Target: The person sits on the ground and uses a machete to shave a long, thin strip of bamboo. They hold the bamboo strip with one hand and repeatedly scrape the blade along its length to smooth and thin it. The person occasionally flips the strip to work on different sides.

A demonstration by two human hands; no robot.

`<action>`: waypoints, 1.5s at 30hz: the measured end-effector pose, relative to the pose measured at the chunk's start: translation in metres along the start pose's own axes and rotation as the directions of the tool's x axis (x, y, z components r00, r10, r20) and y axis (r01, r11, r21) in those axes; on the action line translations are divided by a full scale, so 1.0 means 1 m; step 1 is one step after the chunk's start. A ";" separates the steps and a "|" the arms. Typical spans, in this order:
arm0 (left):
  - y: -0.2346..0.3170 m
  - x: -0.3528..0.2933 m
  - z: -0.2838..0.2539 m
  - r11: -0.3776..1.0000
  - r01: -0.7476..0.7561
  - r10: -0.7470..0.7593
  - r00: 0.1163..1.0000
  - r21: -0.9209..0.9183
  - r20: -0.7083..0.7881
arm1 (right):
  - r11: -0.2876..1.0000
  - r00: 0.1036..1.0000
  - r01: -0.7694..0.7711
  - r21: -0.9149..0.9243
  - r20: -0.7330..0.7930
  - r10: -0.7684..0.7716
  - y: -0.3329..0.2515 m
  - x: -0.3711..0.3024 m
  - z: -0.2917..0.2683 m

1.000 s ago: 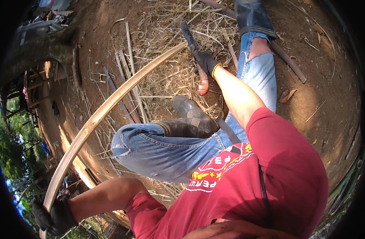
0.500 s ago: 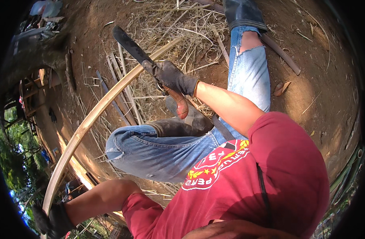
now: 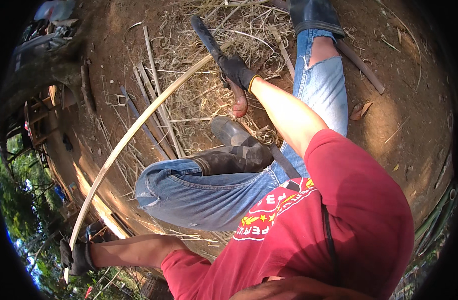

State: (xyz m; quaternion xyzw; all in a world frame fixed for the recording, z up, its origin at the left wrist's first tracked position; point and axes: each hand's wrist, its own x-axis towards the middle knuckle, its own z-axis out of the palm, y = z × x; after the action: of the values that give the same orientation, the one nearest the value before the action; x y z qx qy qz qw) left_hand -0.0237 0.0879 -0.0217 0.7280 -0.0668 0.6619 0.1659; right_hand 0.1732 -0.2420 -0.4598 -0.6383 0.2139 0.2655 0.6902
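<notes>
A long pale strip of split bamboo or wood (image 3: 120, 145) runs in a curve from the lower left up to the top middle. My left hand (image 3: 80, 258), in a dark glove, is closed around its lower end. A dark-bladed machete (image 3: 205, 34) is gripped in my right hand (image 3: 237, 71), also gloved. Its reddish-brown handle (image 3: 240, 103) sticks out below my fingers, and the blade points up and left. Close to my right hand, the strip's far end meets the blade; whether the edge cuts into it I cannot tell.
Shavings (image 3: 194, 97) cover the brown dirt between my bent left leg (image 3: 199, 195) and my stretched right leg (image 3: 321, 95). Several thin slats (image 3: 156, 120) lie left of them. A dark pole (image 3: 360, 67) lies by my right boot (image 3: 314, 17). Green bamboo poles (image 3: 436, 222) are at the right edge.
My right hand and the machete have moved right and slightly up. My left hand has shifted a little right and up, with the strip still in it.
</notes>
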 end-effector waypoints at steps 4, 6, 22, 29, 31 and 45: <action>-0.005 -0.010 0.008 0.999 0.034 -0.034 0.999 -0.019 0.007 | 0.933 0.965 0.261 -0.247 0.100 -0.243 0.012 0.006 0.008; -0.005 -0.013 0.009 0.999 0.037 -0.037 0.999 -0.023 0.007 | 0.973 0.993 0.120 -0.197 0.010 -0.120 0.019 0.024 -0.004; 0.000 -0.039 -0.003 0.997 0.074 -0.074 0.997 -0.014 -0.004 | 0.989 0.985 -0.144 0.019 -0.097 0.146 -0.011 0.008 -0.018; -0.003 -0.042 -0.008 0.996 0.089 -0.089 0.996 0.009 -0.005 | 0.930 0.987 0.130 -0.343 0.139 -0.087 -0.016 -0.028 0.017; -0.001 -0.041 -0.007 0.996 0.085 -0.085 0.996 0.003 -0.004 | 0.921 0.993 0.087 -0.380 -0.038 -0.110 -0.009 0.001 -0.008; -0.016 -0.007 -0.064 0.971 -0.024 -0.005 0.993 0.237 0.121 | 0.214 0.535 0.715 -0.665 0.325 -0.780 -0.057 -0.140 0.049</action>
State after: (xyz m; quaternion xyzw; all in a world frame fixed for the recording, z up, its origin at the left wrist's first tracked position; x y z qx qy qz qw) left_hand -0.0793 0.1232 -0.0266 0.7810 -0.0004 0.6207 0.0696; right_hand 0.1001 -0.2090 -0.3224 -0.8880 -0.2196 -0.0645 0.3988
